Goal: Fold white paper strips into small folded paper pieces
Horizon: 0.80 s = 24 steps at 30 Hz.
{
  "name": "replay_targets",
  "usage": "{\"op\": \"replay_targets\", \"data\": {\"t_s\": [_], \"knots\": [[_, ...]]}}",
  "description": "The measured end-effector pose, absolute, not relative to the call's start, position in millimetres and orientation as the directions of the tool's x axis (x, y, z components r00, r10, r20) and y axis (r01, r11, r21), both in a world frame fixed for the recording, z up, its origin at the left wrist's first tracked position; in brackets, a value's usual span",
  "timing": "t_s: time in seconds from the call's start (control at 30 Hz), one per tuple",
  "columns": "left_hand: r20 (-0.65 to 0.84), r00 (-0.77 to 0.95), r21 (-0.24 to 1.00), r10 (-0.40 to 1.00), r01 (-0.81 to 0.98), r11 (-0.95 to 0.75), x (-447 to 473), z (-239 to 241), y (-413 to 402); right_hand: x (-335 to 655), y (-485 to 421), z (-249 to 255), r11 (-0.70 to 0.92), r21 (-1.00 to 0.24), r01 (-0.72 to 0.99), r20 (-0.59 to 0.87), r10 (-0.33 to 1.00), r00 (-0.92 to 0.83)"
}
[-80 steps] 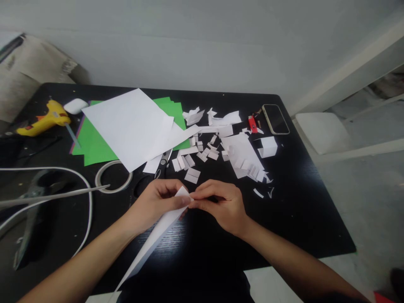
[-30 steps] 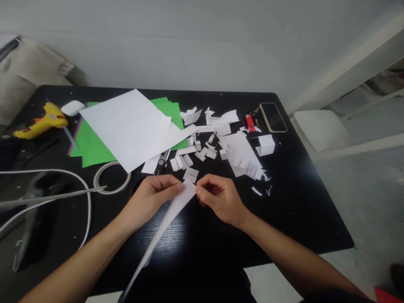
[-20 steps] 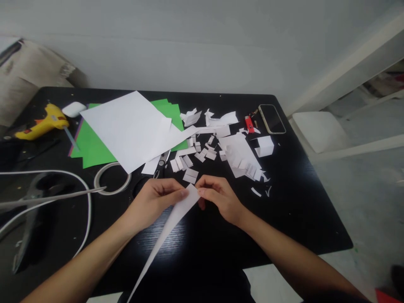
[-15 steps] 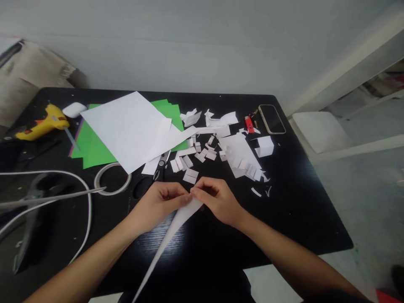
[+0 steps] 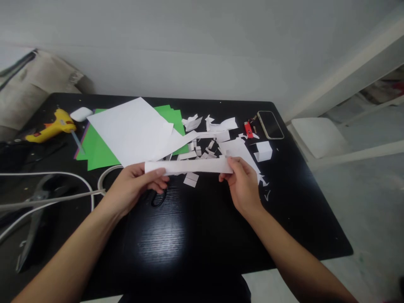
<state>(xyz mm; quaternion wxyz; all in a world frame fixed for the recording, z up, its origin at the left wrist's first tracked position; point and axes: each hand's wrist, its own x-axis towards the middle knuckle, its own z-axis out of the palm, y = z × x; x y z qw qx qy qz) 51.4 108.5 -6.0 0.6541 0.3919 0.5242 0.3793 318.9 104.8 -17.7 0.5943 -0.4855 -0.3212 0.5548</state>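
A long white paper strip point(image 5: 189, 166) is stretched level between my two hands, a little above the black table point(image 5: 299, 202). My left hand point(image 5: 135, 187) pinches its left end, thumb on top. My right hand point(image 5: 241, 181) pinches its right end. Both hands are closed on the strip. Black scissors point(image 5: 158, 195) lie on the table just under my left fingers, partly hidden. Small cut paper pieces point(image 5: 191, 180) lie right behind the strip.
White sheets point(image 5: 132, 130) overlie green paper point(image 5: 97, 149) at the back left. A yellow glue gun point(image 5: 50, 128), a tape roll point(image 5: 105, 179), white cables point(image 5: 47, 174), a red lighter point(image 5: 248, 129), a phone point(image 5: 270, 125), a folded paper box point(image 5: 263, 150), paper scraps point(image 5: 221, 124). White chair point(image 5: 315, 136) at right.
The strip was held at one end by both hands and hung down toward me. Now my hands have moved apart and the strip is pulled out level between them, raised farther from me.
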Motion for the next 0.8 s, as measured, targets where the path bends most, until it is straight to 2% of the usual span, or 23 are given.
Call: {"op": "replay_targets", "data": {"t_s": [0.1,0.2,0.37,0.53,0.67,0.8], "knots": [[-0.35,-0.026,0.903,0.936,-0.276,0.33,57,-5,109,315,99,-21,-0.102,-0.947,-0.303,-0.143,0.983,0.116],[-0.338,-0.075,0.875,0.938,-0.391,0.285,63,-5,108,312,94,-21,-0.139,-0.96,-0.244,-0.149,0.989,0.022],[-0.344,-0.029,0.801,0.939,-0.53,0.277,74,-11,101,306,87,-17,-0.216,-0.966,-0.142,-0.179,0.955,-0.237],[-0.236,0.07,0.779,0.969,-0.583,0.232,90,-15,90,299,80,-20,-0.223,-0.954,-0.202,-0.165,0.949,-0.267],[-0.257,0.131,0.768,0.958,-0.573,0.284,95,-16,82,294,75,-22,-0.245,-0.938,-0.243,-0.176,0.945,-0.274],[-0.29,0.179,0.789,0.94,-0.512,0.34,95,-16,77,293,70,-20,-0.324,-0.925,-0.2,-0.228,0.891,-0.392]]}}
